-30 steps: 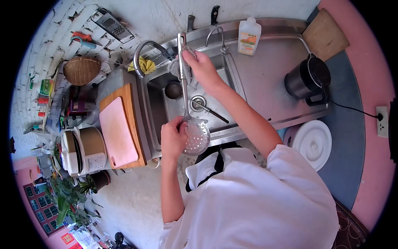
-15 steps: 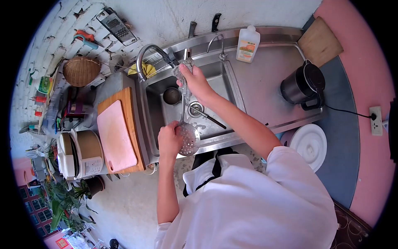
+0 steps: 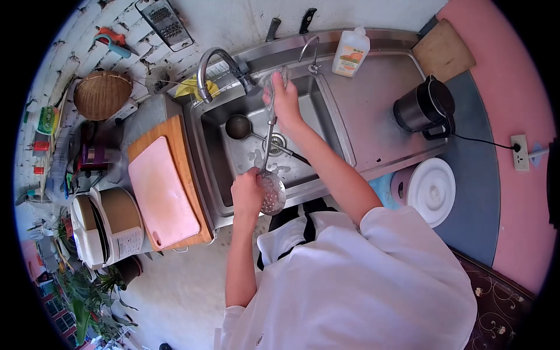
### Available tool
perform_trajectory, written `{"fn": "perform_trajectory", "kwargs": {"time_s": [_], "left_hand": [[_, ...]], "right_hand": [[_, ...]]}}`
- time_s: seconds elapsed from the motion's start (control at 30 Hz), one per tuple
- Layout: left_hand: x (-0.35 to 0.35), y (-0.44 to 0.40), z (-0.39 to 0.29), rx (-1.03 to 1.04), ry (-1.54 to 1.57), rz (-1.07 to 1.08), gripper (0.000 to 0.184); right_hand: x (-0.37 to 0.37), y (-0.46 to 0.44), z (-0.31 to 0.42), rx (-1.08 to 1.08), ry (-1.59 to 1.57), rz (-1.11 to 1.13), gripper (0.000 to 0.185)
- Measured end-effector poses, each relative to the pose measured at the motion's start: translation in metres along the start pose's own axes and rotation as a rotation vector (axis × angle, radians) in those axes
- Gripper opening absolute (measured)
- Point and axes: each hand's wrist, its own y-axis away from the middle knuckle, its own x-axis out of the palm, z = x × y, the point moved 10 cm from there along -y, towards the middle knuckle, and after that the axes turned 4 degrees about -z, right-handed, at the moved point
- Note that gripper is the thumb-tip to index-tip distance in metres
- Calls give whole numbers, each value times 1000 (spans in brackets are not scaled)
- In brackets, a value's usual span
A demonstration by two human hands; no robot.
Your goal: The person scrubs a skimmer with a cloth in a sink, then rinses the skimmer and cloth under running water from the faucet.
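A metal skimmer (image 3: 272, 195) with a round perforated head is held over the sink (image 3: 219, 169), its head near the front edge. My left hand (image 3: 247, 192) is closed on the neck of the skimmer beside the head. Higher up, my right hand (image 3: 284, 100) wraps a grey cloth (image 3: 284, 72) round the end of the skimmer's handle. In the basin below lies a ladle (image 3: 238, 126) with a dark handle, its shaft crossing the drain (image 3: 278, 143).
A curved faucet (image 3: 205, 76) and a smaller tap (image 3: 314, 58) stand behind the basin. Left are a pink cutting board (image 3: 163, 192) and a rice cooker (image 3: 111, 227). Right are a white bottle (image 3: 351, 52), a black kettle (image 3: 424, 108) and a white-lidded bucket (image 3: 431, 192).
My right hand and the cloth have slid down the handle, then back up to its end, which the cloth now covers. My left hand still grips near the head. The view has shifted slightly.
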Motion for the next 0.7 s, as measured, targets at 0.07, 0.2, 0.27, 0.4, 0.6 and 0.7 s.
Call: {"fn": "perform_trajectory", "kwargs": {"time_s": [0.07, 0.2, 0.27, 0.4, 0.6, 0.7], "left_hand": [[-8, -8, 10, 7, 10, 10, 19], [-12, -9, 33, -36, 143, 19, 19], [-8, -5, 38, -19, 214, 50, 18], [-10, -10, 38, 49, 275, 17, 19], [-42, -32, 40, 71, 304, -137, 19], [-59, -34, 39, 66, 263, -160, 17]], "right_hand": [[20, 37, -28, 73, 139, 130, 30], [50, 40, -30, -37, 190, 311, 26], [48, 31, -17, 102, -99, 152, 28], [56, 58, -21, 151, -133, 212, 32], [81, 70, -22, 39, 291, 373, 25], [91, 66, -2, -76, 251, 309, 26]]}}
